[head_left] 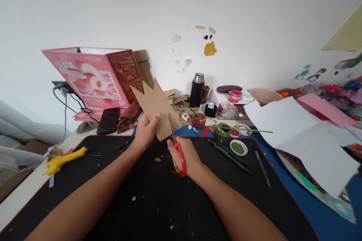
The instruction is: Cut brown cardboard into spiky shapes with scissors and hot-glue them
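My left hand (146, 131) grips the lower edge of a brown cardboard piece (158, 107) with pointed, zigzag tips, held up above the black mat (118, 188). My right hand (185, 156) is closed through the red handles of a pair of scissors (177, 147). The scissor blades point up and lie against the cardboard's lower right part.
A yellow glue gun (63, 159) lies at the mat's left. A pink box (90, 77), a black phone (109, 120), a black flask (197, 90), paint jars (222, 131), pens (261, 167) and white paper sheets (299, 131) crowd the back and right. Small scraps dot the mat.
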Motion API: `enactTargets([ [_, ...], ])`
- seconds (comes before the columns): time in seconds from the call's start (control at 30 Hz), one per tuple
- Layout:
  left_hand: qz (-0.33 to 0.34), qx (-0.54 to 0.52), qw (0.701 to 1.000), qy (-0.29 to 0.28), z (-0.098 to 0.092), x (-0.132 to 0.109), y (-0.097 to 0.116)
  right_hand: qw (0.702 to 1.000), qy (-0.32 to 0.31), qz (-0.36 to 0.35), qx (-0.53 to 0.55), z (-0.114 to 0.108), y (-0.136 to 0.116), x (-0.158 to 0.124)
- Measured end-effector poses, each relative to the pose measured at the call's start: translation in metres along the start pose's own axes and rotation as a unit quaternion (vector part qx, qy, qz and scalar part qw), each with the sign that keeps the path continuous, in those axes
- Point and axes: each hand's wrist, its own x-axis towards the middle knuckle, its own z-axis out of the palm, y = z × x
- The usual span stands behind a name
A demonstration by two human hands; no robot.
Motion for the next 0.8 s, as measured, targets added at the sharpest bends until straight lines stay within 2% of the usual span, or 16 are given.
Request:
enactTargets([
  [0.13, 0.009, -0.009, 1.0, -0.006, 0.001, 0.0, 0.0, 1.0, 0.0, 0.008, 0.014, 0.001, 0.001, -0.001],
  [0.3, -0.002, -0.014, 1.0, 0.001, 0.001, -0.002, 0.002, 0.994, -0.047, 0.025, 0.094, 0.001, 0.006, -0.003],
  [0.53, 0.001, -0.01, 1.0, 0.0, 0.002, -0.002, 0.011, 0.992, -0.073, 0.01, 0.102, -0.003, 0.005, -0.003],
  [0.8, -0.006, -0.002, 1.0, 0.002, -0.002, 0.0, 0.02, 0.972, -0.117, 0.01, 0.206, -0.002, 0.005, -0.001],
])
